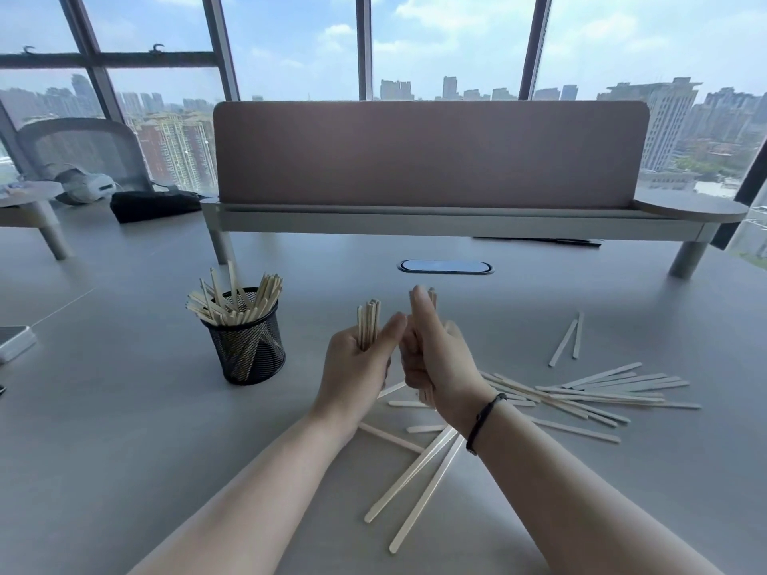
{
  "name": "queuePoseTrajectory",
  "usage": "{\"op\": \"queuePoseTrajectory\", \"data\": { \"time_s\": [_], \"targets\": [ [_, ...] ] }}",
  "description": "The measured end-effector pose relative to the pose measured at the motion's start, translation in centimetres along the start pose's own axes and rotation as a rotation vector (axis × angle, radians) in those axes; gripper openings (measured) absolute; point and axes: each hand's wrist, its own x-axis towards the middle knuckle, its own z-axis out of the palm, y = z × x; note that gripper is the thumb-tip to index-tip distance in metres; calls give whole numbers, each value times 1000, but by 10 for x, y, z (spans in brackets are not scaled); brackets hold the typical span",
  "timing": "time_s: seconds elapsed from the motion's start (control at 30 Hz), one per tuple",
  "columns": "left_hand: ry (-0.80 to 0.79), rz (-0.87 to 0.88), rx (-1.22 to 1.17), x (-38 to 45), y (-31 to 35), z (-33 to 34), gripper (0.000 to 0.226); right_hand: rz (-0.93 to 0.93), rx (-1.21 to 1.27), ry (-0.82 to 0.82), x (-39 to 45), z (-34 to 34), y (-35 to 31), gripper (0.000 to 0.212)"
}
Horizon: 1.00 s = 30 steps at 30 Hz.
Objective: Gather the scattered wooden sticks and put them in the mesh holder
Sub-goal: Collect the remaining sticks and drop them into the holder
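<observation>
Wooden sticks already fill much of the mesh holder [247, 341] at the left of the table [124, 408]. We hold our left hand [357, 359] raised with its grip closed around an upright bundle [368, 325], and beside it, touching at the thumbs, our right hand [436, 359] grips more sticks. We judge the collecting step is in progress; next we must join both bundles and carry them leftward to the holder. Many scattered sticks [602, 388] lie on the table at the right.
</observation>
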Motion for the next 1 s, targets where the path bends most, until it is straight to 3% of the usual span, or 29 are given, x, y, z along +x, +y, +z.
{"op": "queuePoseTrajectory", "data": {
  "time_s": [0.13, 0.3, 0.43, 0.57, 0.7, 0.83, 1.0],
  "targets": [
    [33, -93, -65, 1, 1, -2, 54, 26, -96, 48, 5, 5, 1, 61],
    [94, -134, -113, 2, 3, -10, 38, 66, -22, 13, 15, 25, -12, 56],
    [132, -191, -203, 4, 28, -23, 59, 46, -2, -56, 23, 49, -30, 57],
    [109, -8, -314, 10, 84, -56, 62, -58, 77, -129, 33, 87, -61, 54],
    [206, 185, -328, 42, 137, -107, 56, -157, 174, -141, 51, 129, -91, 62],
    [359, 97, -84, 78, 134, -145, 60, -197, 162, -164, 71, 168, -100, 68],
    [421, -17, 389, 88, 97, -159, 59, -185, 52, -196, 92, 191, -77, 49]
  ]
}}
